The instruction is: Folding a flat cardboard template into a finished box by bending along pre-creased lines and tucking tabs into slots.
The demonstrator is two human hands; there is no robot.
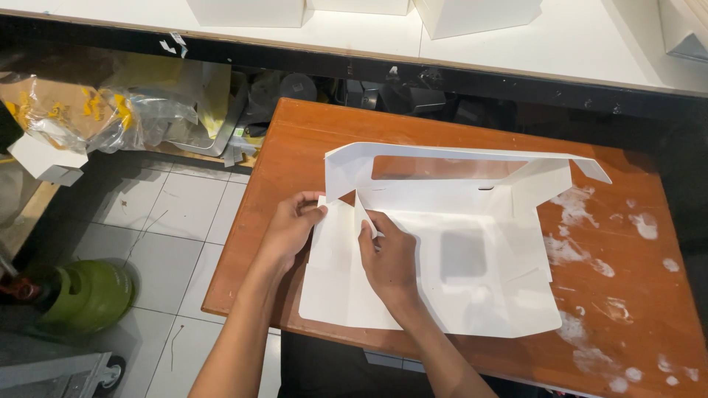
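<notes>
1. White cardboard, a flat box blank (442, 258) with a window cut in its far panel, lies on the brown wooden table (634, 309) and covers most of its near left part; its near left corner hangs a little over the left edge.
2. My left hand (291, 228) pinches the left side flap (332, 236) of the blank, fingers closed on its upper edge.
3. My right hand (389, 258) lies just beside it, palm down on the sheet, the fingers closed narrow on the small inner tab (361, 214) at the far left corner of the base.
4. I judge that the step in hand is the forming of the left wall: flap and tab are being raised along their creases.
5. For the next move, as I judge it, the tab must meet the flap exactly at the corner, with the far panel held upright.
6. White powder marks (582, 250) are on the right part of the table, and a green gas cylinder (88, 295) stands on the floor to the left.
</notes>
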